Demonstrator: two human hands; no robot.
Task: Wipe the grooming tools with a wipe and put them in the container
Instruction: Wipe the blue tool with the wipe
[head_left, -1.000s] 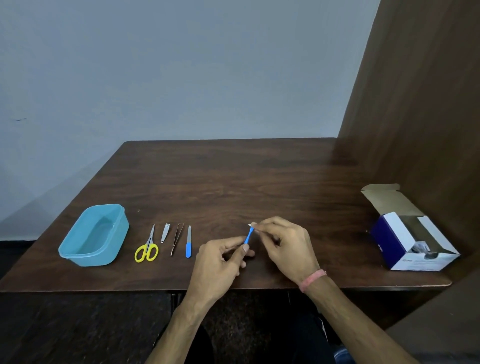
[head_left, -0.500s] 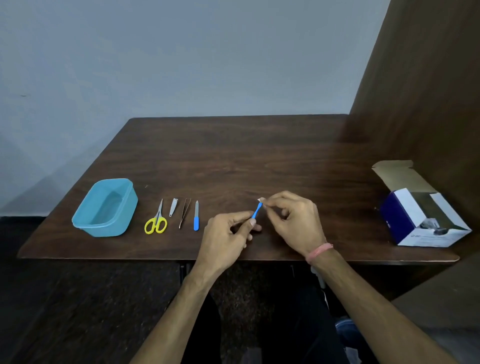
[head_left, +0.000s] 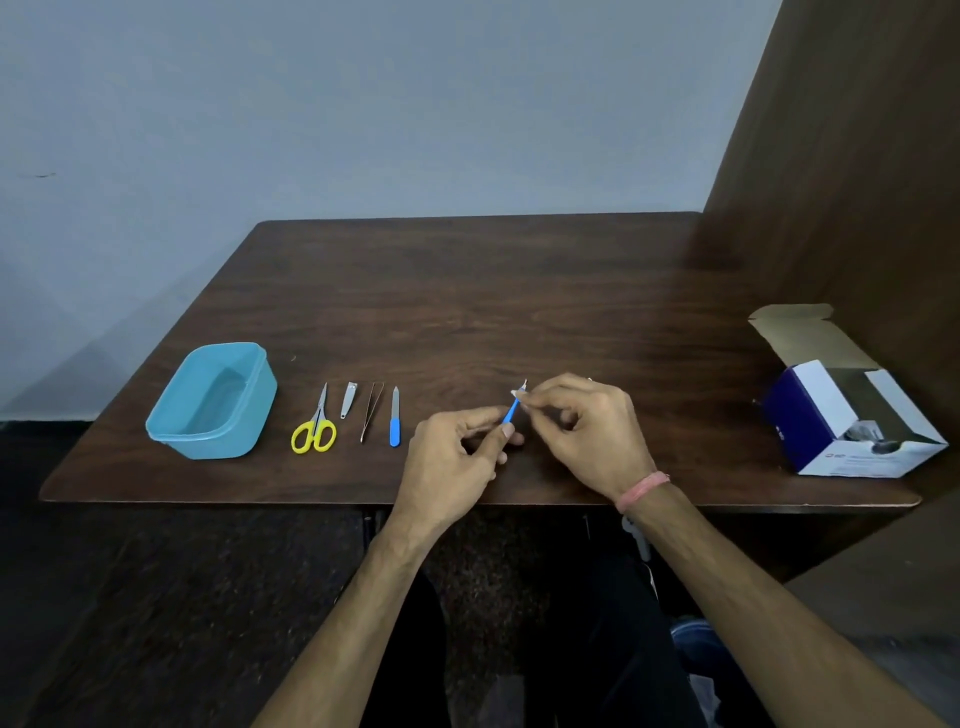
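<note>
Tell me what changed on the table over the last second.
Little changed. The left hand keeps gripping the blue-handled tool while the right hand keeps pinching a small white wipe at its tip; only the view shifted. Container, scissors, clipper, tweezers, file and box stayed put.

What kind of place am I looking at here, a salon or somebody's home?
Hard to say; it looks like a plain indoor desk corner, not clearly a salon. A dark wooden table stands against a bare pale wall, with a wooden panel at its right side and an opened cardboard box on it.
</note>
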